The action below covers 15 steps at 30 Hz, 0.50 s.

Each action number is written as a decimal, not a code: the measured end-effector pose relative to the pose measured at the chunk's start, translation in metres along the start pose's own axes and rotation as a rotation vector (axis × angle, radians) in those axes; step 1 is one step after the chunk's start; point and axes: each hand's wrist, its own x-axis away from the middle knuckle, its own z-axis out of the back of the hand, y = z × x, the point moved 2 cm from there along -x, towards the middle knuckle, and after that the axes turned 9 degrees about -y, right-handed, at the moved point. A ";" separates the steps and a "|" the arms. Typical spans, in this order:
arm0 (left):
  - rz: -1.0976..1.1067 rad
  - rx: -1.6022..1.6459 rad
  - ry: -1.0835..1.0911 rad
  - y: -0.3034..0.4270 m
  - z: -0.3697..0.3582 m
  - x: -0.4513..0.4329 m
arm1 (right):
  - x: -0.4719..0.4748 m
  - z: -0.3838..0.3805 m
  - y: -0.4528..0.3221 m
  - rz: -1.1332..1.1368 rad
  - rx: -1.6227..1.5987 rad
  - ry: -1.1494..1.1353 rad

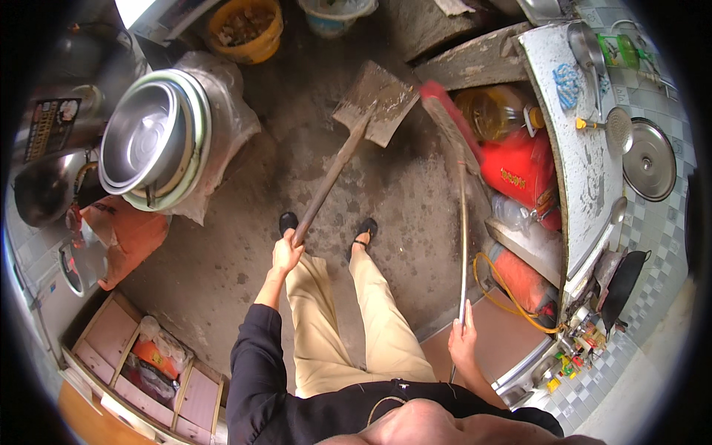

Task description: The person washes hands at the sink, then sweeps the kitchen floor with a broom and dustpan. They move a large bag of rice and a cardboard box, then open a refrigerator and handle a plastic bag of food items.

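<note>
My left hand point(286, 253) is closed around the end of a shovel's wooden handle point(330, 181). The shovel's square metal blade point(374, 103) rests flat on or just above the concrete floor, with a few pale bits on it. On the other side, my right hand point(463, 335) grips the thin handle of a broom point(463, 233) with its fingers fairly straight. The broom's head, red along one edge point(448, 108), is blurred. It lies right of the blade, close to the shelf under the counter.
On the left, nested metal basins point(146, 130) stand on plastic sheeting point(236, 125). A yellow bucket point(247, 33) with scraps is at the far side. Under the white counter point(584, 144) sit an oil jug point(492, 114) and a red bag point(514, 172). A yellow hose point(503, 289) hangs nearby.
</note>
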 end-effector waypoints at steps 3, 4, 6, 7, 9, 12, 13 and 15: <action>-0.143 0.089 -0.024 0.033 0.031 -0.043 | 0.004 0.001 -0.005 0.018 -0.052 0.056; -0.080 0.217 -0.092 0.058 0.047 -0.051 | 0.007 0.000 -0.012 0.004 -0.064 0.062; -0.060 0.425 -0.226 0.109 0.083 -0.062 | 0.013 -0.002 -0.012 -0.008 -0.100 0.061; -0.100 0.542 -0.344 0.139 0.103 -0.064 | 0.015 -0.003 -0.006 -0.002 -0.119 0.056; -0.112 0.638 -0.513 0.176 0.130 -0.077 | 0.021 -0.006 -0.001 -0.032 -0.183 0.040; -0.053 0.917 -0.734 0.238 0.160 -0.076 | 0.026 -0.018 0.004 -0.119 -0.313 0.023; -0.074 1.020 -0.842 0.239 0.163 -0.083 | 0.026 -0.022 0.007 -0.118 -0.328 0.014; -0.058 1.125 -0.895 0.247 0.166 -0.086 | 0.027 -0.029 0.012 -0.123 -0.359 0.000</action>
